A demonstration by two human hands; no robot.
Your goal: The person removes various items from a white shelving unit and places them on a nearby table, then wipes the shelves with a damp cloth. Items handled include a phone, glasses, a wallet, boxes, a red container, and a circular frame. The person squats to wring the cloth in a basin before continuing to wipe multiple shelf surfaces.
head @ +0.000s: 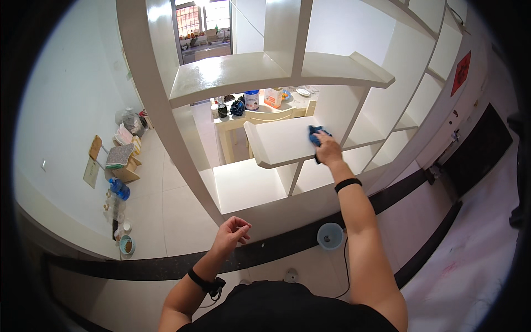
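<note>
Under my right hand [330, 150] is a dark blue cloth [317, 133], pressed on the right part of a white shelf board [286, 139]. The board belongs to a tall white open shelving unit [232, 95] with several compartments. My left hand [235, 234] hangs in front of the unit's lower left corner, fingers loosely curled and holding nothing. Below it runs a dark floor strip [274, 250]. A black band circles each wrist; the left one carries a small device with a cable. The cloth's underside is hidden by my hand and the board.
A light blue bucket [330, 236] stands on the floor by my right forearm, near a black cable [347, 265]. Behind the unit is a table [226, 123] with cans and boxes, plus a chair [269, 116]. Along the left wall are a stool [124, 164] and a blue water bottle [120, 189].
</note>
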